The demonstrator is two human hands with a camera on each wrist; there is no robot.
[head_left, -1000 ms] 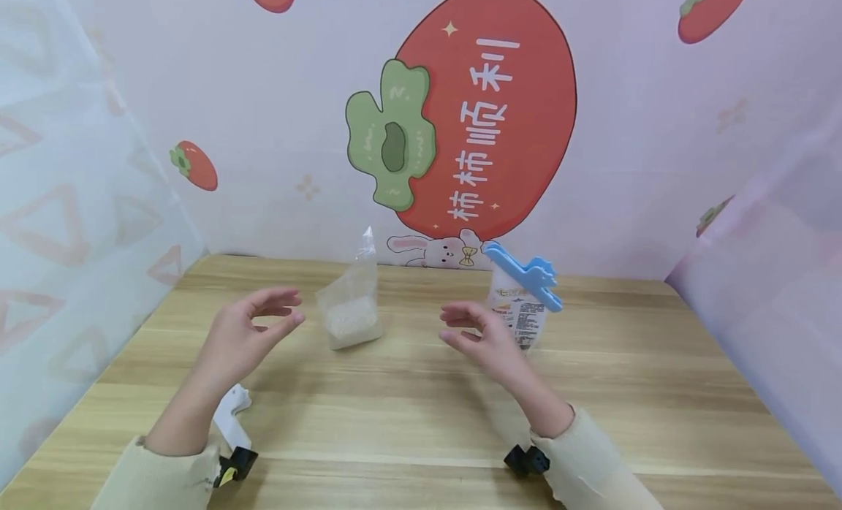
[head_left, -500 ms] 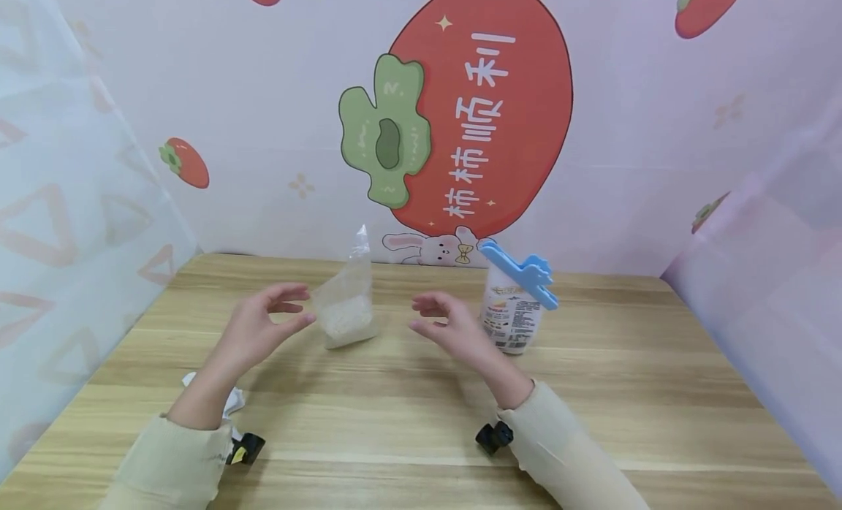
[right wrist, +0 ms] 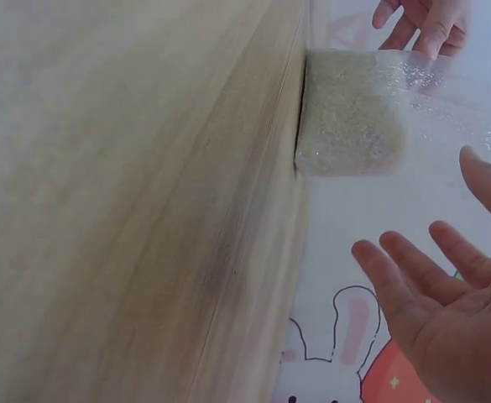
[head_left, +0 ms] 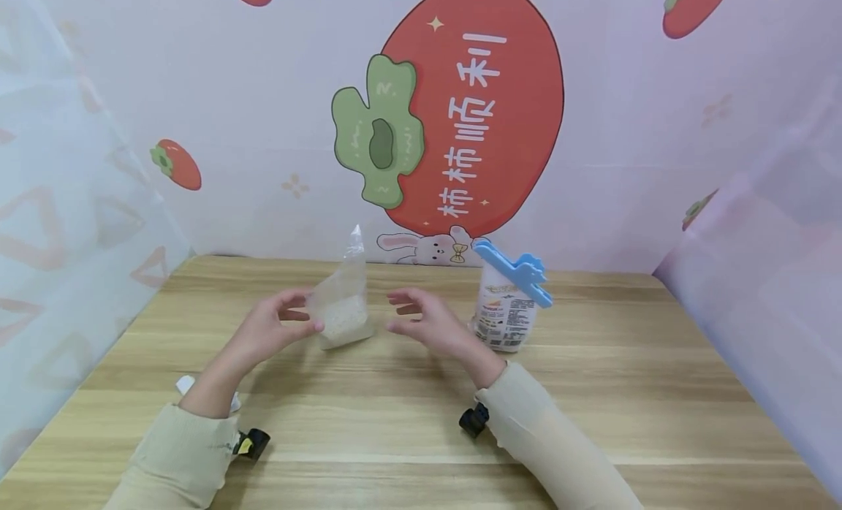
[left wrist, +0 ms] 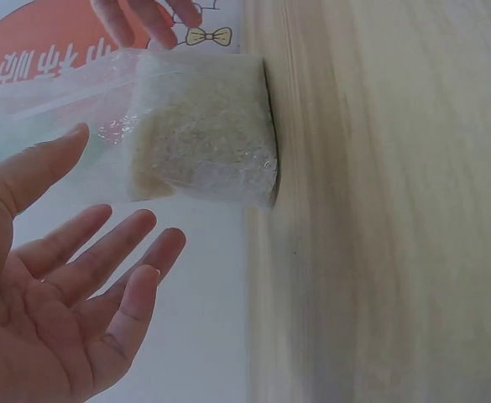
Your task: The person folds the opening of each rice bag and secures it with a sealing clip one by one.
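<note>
A clear plastic bag (head_left: 345,316) with pale rice-like grains in its bottom stands upright on the table, its empty top rising to a point. My left hand (head_left: 272,327) is at the bag's left edge, thumb and fingers spread apart, the thumb overlapping the bag in the head view. To the right of the bag, my right hand (head_left: 434,324) is held with its fingers toward it and a gap between. Both wrist views show loosely bent fingers on either side of the bag (left wrist: 203,126), with nothing gripped in the left hand (left wrist: 77,311) or the right hand (right wrist: 455,327).
A printed white pack (head_left: 503,313) with a large blue bag clip (head_left: 516,272) across its top stands behind my right forearm. Partly hidden under my left forearm lies a white object (head_left: 186,383). A patterned backdrop (head_left: 276,130) rises behind the wooden table (head_left: 368,437).
My right hand has moved left, away from the clipped pack and toward the bag. My left hand has come right, up to the bag's edge. The bag keeps its place on the table.
</note>
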